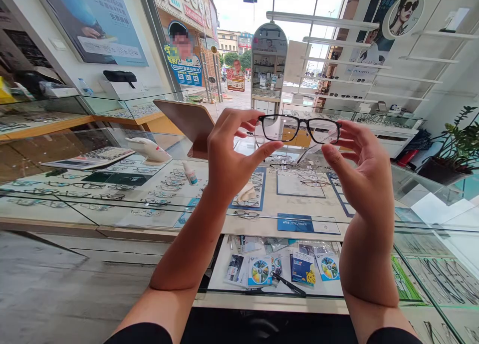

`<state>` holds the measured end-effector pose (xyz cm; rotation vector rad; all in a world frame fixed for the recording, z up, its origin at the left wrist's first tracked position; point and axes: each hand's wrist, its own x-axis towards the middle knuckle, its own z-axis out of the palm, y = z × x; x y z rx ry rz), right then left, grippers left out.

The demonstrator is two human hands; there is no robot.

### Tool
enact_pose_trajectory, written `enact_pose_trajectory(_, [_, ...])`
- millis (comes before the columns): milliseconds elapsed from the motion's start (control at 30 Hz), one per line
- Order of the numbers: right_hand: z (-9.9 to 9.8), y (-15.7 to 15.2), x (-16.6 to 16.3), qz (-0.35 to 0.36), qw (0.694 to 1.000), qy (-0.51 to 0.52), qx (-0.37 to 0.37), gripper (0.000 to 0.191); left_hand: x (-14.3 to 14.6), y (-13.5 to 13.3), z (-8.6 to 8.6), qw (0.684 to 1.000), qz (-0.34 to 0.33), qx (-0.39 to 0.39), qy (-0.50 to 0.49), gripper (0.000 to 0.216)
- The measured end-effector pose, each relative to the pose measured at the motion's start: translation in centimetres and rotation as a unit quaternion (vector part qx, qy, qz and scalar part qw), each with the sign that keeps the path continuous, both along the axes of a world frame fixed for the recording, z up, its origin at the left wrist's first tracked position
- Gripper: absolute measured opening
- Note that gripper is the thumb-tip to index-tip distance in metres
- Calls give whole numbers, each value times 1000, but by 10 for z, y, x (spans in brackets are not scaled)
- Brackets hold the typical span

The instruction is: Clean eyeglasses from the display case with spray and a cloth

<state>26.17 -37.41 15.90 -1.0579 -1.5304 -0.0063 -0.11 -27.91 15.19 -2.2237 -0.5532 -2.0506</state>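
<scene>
A pair of black-framed eyeglasses (304,120) is held up in front of me, above the glass counter (123,219). My left hand (235,149) pinches the left end of the frame between thumb and fingers. At the right end, my right hand (361,159) grips the frame the same way, thumb below and fingers behind. The lenses face me, roughly level, and one temple arm slants down behind the right lens. Below the hands, a beige cloth (247,192) lies on a blue-edged tray, with another pair of glasses (246,214) in front of it.
Rows of glasses fill the display case. On the counter stand a small spray bottle (190,173), a white device (149,149) and a tilted brown-backed panel (185,122). An open drawer (217,279) with leaflets and a pen (288,284) is nearest me. A potted plant (454,149) stands right.
</scene>
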Motion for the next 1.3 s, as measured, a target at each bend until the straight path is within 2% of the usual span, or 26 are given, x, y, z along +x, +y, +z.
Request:
enact_pose_trajectory(533, [-2, 6, 4, 27, 999, -20, -26, 59, -1, -2, 0, 1000, -11, 0, 0, 68])
enact_pose_trajectory(667, [-2, 5, 4, 29, 999, -11, -30, 59, 1, -7, 1, 1000, 8, 11, -2, 67])
enact_pose_trajectory(800, [-2, 5, 3, 26, 999, -10, -25, 55, 3, -14, 4, 999, 43, 7, -4, 56])
enact_pose_trajectory(967, [-4, 9, -2, 11, 999, -4, 31, 52, 5, -10, 4, 998, 44, 47, -7, 59])
enact_pose_trajectory(1133, [-9, 19, -9, -20, 992, -27, 124, 56, 4, -2, -2, 1000, 21, 9, -6, 63])
enact_pose_trajectory(1300, [-12, 23, -21, -35, 983, -36, 178, 52, 6, 6, -6, 999, 16, 20, -23, 77])
